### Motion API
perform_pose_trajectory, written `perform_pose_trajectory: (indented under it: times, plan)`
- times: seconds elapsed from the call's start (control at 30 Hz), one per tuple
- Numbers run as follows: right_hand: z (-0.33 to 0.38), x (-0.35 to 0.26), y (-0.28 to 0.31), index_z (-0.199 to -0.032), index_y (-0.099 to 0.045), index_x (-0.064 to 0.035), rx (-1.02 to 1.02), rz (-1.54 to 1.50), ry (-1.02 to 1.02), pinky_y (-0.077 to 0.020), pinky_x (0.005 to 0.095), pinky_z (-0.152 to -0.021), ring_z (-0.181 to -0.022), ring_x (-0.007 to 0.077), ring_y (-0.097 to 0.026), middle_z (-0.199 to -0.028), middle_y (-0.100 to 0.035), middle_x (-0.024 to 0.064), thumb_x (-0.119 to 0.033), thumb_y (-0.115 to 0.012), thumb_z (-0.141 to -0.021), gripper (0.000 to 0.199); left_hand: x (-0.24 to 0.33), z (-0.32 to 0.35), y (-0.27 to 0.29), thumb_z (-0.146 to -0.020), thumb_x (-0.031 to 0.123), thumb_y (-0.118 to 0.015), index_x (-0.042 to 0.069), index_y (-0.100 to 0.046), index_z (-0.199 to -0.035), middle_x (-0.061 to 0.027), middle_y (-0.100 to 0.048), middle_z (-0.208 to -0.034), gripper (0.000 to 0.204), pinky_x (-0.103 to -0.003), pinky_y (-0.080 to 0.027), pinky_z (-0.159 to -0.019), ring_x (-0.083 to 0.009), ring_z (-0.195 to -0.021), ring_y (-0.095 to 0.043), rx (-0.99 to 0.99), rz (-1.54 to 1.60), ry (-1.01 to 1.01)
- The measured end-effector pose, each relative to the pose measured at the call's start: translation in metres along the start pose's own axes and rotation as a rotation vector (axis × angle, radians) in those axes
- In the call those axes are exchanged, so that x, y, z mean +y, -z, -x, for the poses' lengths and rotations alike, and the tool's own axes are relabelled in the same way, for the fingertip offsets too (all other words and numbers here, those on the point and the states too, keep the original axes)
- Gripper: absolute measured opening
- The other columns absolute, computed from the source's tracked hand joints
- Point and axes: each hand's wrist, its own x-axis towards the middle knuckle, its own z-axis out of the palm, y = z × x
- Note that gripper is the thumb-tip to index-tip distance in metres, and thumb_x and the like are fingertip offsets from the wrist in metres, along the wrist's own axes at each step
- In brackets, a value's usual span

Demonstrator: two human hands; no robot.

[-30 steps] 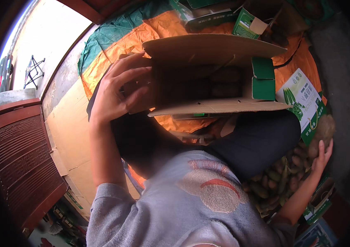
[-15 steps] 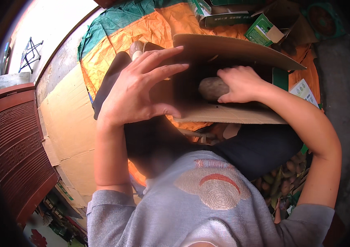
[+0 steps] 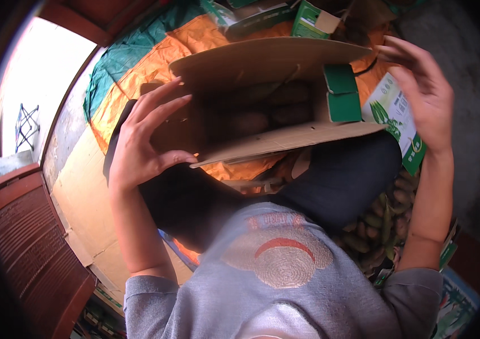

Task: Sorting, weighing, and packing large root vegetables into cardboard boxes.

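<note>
An open cardboard box (image 3: 274, 63) stands between my legs, its long flaps raised. Brown oblong pieces of produce (image 3: 250, 122) lie in its shadowed bottom; their exact kind is hard to make out. My left hand (image 3: 141, 138) is at the box's left end, thumb and fingers spread around the corner with nothing in them. At the other end, my right hand (image 3: 427, 99) is raised beside the printed white and green flap (image 3: 390, 110), fingers apart and slightly blurred. Whether it touches that flap I cannot tell.
Reddish-brown and green oblong produce (image 3: 378, 223) is heaped by my right knee. An orange and green tarp (image 3: 132, 93) lies beneath the box. Green cartons (image 3: 313, 21) stand beyond it. Flattened cardboard (image 3: 84, 186) and dark red wooden furniture (image 3: 31, 237) are at left.
My right hand has let go of a brown oblong piece inside the box and moved out to its right end. The box now appears farther left, my left hand still at its end.
</note>
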Motion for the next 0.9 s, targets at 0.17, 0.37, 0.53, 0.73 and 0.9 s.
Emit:
perform_pose_trajectory:
  times: [0.17,0.37,0.53,0.73,0.9]
  plan:
    - [0.189,0.114,0.138,-0.107,-0.068,0.0013,0.652,0.139,-0.381,-0.0527,0.0258,-0.083,-0.088,0.0102,-0.066,-0.094,-0.073,0.0075,-0.012,-0.063,-0.101,0.016,0.010,-0.015,-0.009,-0.074,0.044,-0.084,0.003,-0.066,-0.132,-0.0174,-0.055,-0.147,0.073,-0.047,-0.039,-0.114,-0.0349,-0.138,-0.050,0.047,0.022,-0.061]
    - [0.458,0.240,0.088,-0.078,-0.066,-0.0029,0.705,0.115,-1.089,-0.0458,0.0261,-0.059,-0.060,0.0076,-0.058,-0.065,-0.065,0.0024,-0.027,-0.069,-0.098,0.032,0.008,-0.009,-0.024,-0.090,0.023,-0.069,0.001,-0.064,-0.133,-0.0203,-0.052,-0.148,0.049,-0.048,-0.034,-0.117,-0.0339,-0.141,-0.046,0.099,-0.036,-0.075]
    - [0.634,0.299,0.031,-0.116,-0.066,-0.0076,0.398,0.570,-1.312,-0.0558,0.0430,-0.085,-0.095,0.0329,-0.071,-0.103,-0.073,0.0179,-0.010,-0.066,-0.090,0.026,-0.009,-0.013,-0.034,-0.103,0.017,-0.057,0.000,-0.061,-0.137,-0.0211,-0.049,-0.151,0.038,-0.046,-0.038,-0.115,-0.0327,-0.141,-0.045,0.197,0.019,-0.049]
    - [0.632,0.289,-0.009,-0.139,-0.051,-0.0121,0.154,0.655,-1.564,-0.0435,0.0447,-0.110,-0.138,0.0383,-0.041,-0.146,-0.047,0.0162,-0.007,-0.069,-0.083,0.059,-0.014,0.001,-0.020,-0.102,0.026,-0.063,0.005,-0.066,-0.131,-0.0100,-0.057,-0.146,0.036,-0.036,-0.051,-0.105,-0.0220,-0.127,-0.058,0.511,0.008,0.177]
    - [0.611,0.340,-0.016,-0.132,-0.055,-0.0087,0.284,0.766,-1.126,-0.0427,0.0499,-0.107,-0.125,0.0429,-0.051,-0.132,-0.055,0.0202,-0.008,-0.067,-0.083,0.051,-0.034,-0.005,-0.012,-0.104,0.023,-0.060,0.005,-0.065,-0.132,-0.0102,-0.058,-0.143,0.034,-0.036,-0.058,-0.095,-0.0242,-0.118,-0.065,0.544,-0.305,0.124]
